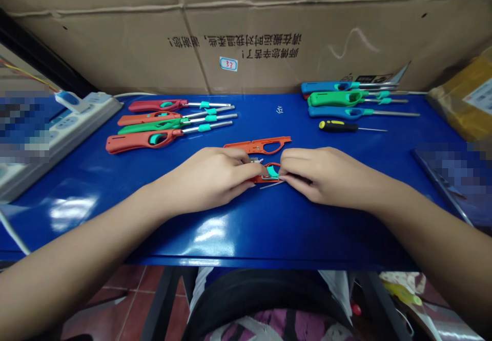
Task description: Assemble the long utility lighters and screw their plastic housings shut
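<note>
My left hand [217, 179] and my right hand [326, 177] meet over an opened orange utility lighter body [265, 179], which lies on the blue table. The left thumb and fingers pinch it from the left side. Fingers of my right hand close on its other end, beside the teal trigger [272, 171]. Both palms hide much of the body. A loose orange shell half [269, 146] lies just behind the hands. Close to my left fingertips shows a small pale part [255, 160]. A thin metal rod [271, 185] lies in front of the body.
Several lighters [146, 140] lie at the back left, others [338, 112] at the back right. A screwdriver [338, 125] rests before those. Tiny metal bits [279, 109] sit mid-table. A power strip [65, 128] lines the left edge; a cardboard box [246, 28] stands behind.
</note>
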`<action>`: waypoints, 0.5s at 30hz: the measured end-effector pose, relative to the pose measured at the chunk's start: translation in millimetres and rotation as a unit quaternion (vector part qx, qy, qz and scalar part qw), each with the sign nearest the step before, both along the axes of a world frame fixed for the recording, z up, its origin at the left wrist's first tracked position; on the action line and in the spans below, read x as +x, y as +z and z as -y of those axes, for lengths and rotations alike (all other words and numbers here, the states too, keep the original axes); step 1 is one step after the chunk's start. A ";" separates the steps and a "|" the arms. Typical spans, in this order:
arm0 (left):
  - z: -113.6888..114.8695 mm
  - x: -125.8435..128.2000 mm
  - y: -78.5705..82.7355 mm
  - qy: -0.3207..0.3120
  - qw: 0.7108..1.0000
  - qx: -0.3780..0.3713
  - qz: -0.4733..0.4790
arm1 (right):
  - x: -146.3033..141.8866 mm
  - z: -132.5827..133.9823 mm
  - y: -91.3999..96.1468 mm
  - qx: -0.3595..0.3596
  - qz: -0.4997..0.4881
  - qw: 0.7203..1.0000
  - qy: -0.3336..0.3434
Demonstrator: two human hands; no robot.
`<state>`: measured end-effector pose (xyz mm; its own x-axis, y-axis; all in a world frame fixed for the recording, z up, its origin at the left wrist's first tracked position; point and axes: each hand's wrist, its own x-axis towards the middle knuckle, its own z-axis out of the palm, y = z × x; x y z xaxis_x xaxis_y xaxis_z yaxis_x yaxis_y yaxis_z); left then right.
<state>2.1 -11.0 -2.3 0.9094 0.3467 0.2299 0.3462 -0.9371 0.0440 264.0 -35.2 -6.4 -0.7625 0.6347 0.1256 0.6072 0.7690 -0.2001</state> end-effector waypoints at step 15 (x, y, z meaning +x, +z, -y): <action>-0.8 1.2 -0.3 0.003 0.996 -0.091 0.010 | 1.0 1.0 0.9 -0.045 0.000 0.999 0.002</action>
